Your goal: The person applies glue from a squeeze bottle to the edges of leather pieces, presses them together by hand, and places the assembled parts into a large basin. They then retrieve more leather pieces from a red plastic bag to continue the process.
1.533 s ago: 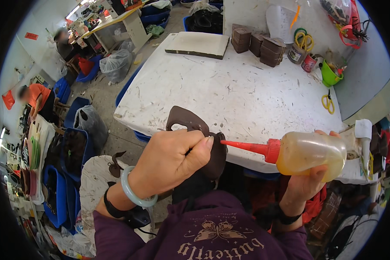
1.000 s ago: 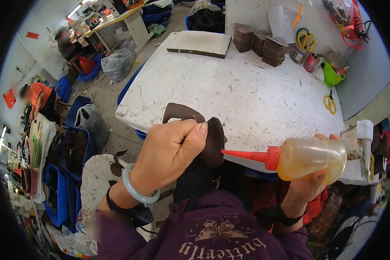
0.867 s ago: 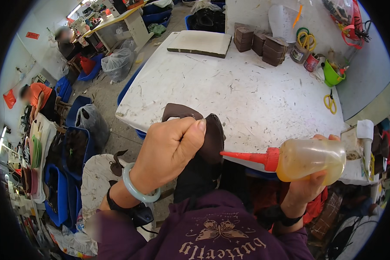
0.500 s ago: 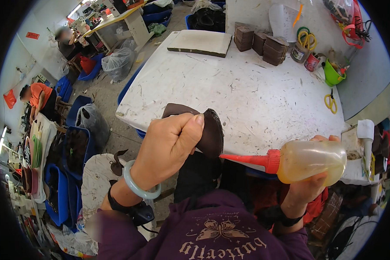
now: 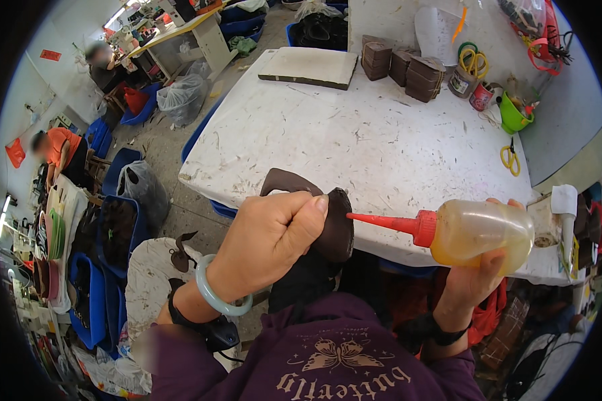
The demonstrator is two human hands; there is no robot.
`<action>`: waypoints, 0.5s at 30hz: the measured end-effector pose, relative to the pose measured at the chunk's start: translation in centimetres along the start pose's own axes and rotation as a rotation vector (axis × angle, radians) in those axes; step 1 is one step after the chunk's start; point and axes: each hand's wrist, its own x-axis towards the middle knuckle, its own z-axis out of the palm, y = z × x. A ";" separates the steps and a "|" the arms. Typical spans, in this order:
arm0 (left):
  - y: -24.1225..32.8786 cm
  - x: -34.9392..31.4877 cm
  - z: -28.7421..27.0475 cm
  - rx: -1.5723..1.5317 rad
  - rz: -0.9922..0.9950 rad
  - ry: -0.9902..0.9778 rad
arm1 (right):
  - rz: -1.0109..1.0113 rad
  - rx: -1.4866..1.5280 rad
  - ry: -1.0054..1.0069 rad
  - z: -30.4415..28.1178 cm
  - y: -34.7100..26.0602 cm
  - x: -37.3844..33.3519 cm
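Head view: glue bottle [image 5: 478,230] nozzle touches dark leather piece [image 5: 334,224] edge.

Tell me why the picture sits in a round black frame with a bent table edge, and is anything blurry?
In the head view, the fisheye lens leaves black corners and bows the white table toward the rim. The left hand on the dark brown piece and the right hand holding the squeeze bottle look sharp under even light; distant people's faces are blurred.

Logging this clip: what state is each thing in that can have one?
Left hand: closed on the dark leather piece, held up.
Right hand: gripping the glue bottle.
Glue bottle: lying sideways, partly full, red nozzle at the leather.
Yellow scissors: flat on the table.
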 end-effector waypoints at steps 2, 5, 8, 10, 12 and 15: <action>-0.1 0.0 0.1 0.005 -0.001 -0.010 | 0.005 0.013 -0.012 0.0 0.2 0.1; -0.4 0.1 0.2 0.028 0.043 -0.020 | 0.003 0.029 -0.024 0.2 0.5 0.4; -0.3 0.0 0.4 0.017 0.046 -0.031 | -0.008 0.034 -0.055 -0.1 0.9 0.5; -0.4 0.1 0.5 -0.005 0.074 -0.036 | -0.007 0.035 -0.086 0.0 1.2 0.6; -0.4 0.1 0.4 -0.008 0.061 -0.055 | -0.023 0.017 -0.062 0.6 1.5 0.9; -0.4 0.1 0.2 -0.026 0.018 -0.071 | -0.169 -0.204 -0.074 0.9 2.2 1.1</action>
